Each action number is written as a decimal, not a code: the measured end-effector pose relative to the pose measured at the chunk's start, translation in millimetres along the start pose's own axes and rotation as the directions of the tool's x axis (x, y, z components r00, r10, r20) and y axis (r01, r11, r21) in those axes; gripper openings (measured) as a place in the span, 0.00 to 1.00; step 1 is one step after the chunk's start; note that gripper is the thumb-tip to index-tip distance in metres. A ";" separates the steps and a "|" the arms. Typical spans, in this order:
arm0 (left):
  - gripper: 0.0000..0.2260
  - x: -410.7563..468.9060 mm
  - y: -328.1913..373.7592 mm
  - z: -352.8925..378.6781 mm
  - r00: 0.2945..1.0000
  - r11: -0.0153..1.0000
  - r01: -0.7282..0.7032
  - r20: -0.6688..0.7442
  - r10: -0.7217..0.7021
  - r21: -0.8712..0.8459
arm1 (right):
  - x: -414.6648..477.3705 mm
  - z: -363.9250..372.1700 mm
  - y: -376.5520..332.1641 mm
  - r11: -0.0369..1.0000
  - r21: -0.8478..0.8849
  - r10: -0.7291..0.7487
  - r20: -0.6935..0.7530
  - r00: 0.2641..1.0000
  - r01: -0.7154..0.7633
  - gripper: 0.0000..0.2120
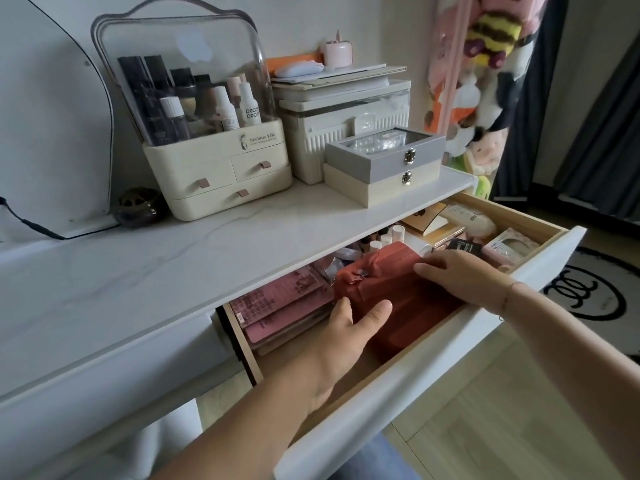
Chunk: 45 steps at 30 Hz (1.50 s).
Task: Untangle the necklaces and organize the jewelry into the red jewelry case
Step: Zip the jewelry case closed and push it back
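Left grip: left hand (349, 327) released, straight fingers pressed on the red case's (401, 292) near left end.
Right grip: right hand (464, 278) released, flat on its right top.
Case: lies flat mid-drawer (433, 372), beside pink booklets (277, 303); long axis unclear.

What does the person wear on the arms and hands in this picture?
Both forearms are bare, with no sleeves in view. The right hand has a thin reddish string bracelet at its wrist. The left hand shows no ring, watch or glove.
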<state>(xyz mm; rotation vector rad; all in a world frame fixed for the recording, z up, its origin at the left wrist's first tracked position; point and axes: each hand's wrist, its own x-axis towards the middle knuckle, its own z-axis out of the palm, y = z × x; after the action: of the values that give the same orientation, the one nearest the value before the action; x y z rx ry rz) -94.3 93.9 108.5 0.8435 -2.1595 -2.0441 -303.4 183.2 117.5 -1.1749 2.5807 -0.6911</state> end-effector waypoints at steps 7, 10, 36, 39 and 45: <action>0.61 -18.4 -13.4 -15.0 0.993 0.790 -0.118 0.059 0.103 0.601 | -51.5 0.7 9.6 0.929 -0.025 -0.363 0.127 0.923 0.369 0.51; 0.57 -26.4 -18.3 -19.8 0.989 0.640 -0.139 0.073 0.128 0.756 | -60.4 7.2 17.3 0.895 -0.131 -0.406 0.153 0.901 0.426 0.55; 0.31 8.3 -40.2 -129.8 0.617 0.156 0.126 -0.200 0.761 0.980 | 69.5 78.2 -51.8 0.865 -0.234 -0.501 -0.339 0.796 0.444 0.37; 0.30 9.4 -45.2 -133.2 0.590 0.127 0.125 -0.177 0.788 0.984 | 76.1 86.5 -58.4 0.878 -0.255 -0.478 -0.429 0.767 0.404 0.33; 0.29 11.4 -52.1 -135.5 0.536 0.167 0.072 -0.179 0.825 0.983 | 77.2 92.0 -61.2 0.879 -0.304 -0.474 -0.471 0.743 0.368 0.32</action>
<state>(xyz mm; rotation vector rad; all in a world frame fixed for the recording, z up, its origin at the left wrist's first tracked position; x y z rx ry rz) -32.1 -32.9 72.8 0.6593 -2.3943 0.2147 -278.9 60.2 68.2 -1.9157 2.8909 -1.0028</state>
